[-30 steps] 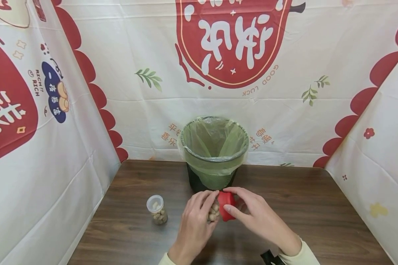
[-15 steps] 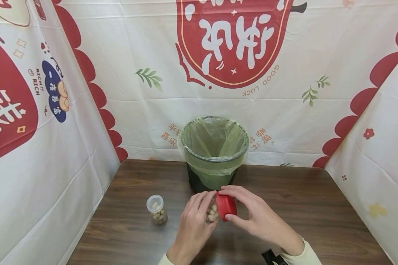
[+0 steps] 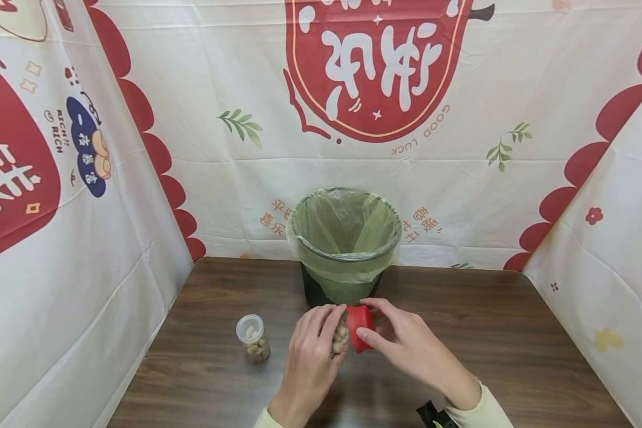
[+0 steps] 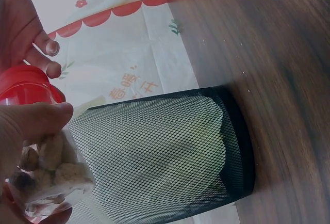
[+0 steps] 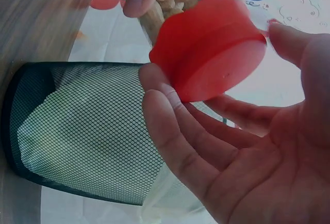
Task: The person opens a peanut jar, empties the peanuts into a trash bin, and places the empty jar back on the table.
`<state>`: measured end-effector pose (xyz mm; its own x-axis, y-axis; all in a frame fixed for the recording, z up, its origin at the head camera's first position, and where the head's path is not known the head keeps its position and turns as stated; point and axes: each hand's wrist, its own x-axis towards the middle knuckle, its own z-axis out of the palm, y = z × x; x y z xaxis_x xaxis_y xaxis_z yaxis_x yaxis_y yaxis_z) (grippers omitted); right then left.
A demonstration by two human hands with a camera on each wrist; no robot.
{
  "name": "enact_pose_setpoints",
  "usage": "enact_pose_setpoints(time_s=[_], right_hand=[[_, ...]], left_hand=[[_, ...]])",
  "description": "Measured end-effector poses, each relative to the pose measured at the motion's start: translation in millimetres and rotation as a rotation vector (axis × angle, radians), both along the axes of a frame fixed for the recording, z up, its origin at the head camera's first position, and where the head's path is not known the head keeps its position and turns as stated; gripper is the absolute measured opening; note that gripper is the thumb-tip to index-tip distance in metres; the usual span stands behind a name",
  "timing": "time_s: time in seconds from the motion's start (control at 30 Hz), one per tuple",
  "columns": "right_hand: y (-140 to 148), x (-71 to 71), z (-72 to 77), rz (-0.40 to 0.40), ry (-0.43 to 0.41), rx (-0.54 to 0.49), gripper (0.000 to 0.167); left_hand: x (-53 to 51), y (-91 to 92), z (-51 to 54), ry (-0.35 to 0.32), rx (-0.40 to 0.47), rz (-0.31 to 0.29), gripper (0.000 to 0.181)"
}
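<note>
The left hand grips a clear jar of pale, nut-like pieces, tilted on its side. At the jar's right end sits a red scalloped lid. Thumb and fingers of the right hand lie on the lid's edge; in the right wrist view the lid is between the thumb and fingertips. Whether the lid is threaded on or loose, I cannot tell. Left of the hands, a second clear jar with similar pieces stands upright, its top whitish and translucent.
Just behind the hands stands a black mesh bin with a yellowish-green liner folded over its rim. The brown wooden table is bordered by printed white cloth at the back and both sides.
The right hand's fingers have shifted round the lid, with the thumb now higher on it. The jar, lid and both hands have moved slightly left and up.
</note>
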<state>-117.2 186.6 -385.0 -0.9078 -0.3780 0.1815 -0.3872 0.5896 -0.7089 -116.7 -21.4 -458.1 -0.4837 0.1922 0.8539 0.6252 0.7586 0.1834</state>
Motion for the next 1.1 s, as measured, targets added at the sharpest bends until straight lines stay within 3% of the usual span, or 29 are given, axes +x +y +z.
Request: enact_pose_setpoints(time_s=[0.1, 0.3, 0.4, 0.6, 0.83, 1.1], right_hand=[[-0.6, -1.1, -1.0, 0.003, 0.016, 0.002, 0.049], [3.4, 0.1, -3.3, 0.074, 0.123, -0.013, 0.055], [7.1, 0.6, -1.7, 0.081, 0.126, -0.015, 0.057], [15.2, -1.0, 3.4, 0.043, 0.152, 0.015, 0.061], [33.8, -6.5, 9.9, 0.011, 0.328, 0.081, 0.068], [64.6, -10.4, 14.0, -0.087, 0.439, 0.193, 0.075]], left_hand=[[-0.1, 0.0, -0.6, -0.015, 0.0, -0.004, 0.068], [0.5, -3.2, -3.8, -0.113, 0.041, 0.005, 0.079], [0.4, -5.3, -3.7, -0.143, 0.07, 0.019, 0.084], [-1.0, -7.8, -0.4, -0.192, 0.14, 0.021, 0.087], [-0.7, -13.4, 3.5, -0.32, 0.292, 0.054, 0.087], [-2.0, -26.5, 6.2, -0.39, 0.408, 0.089, 0.08]])
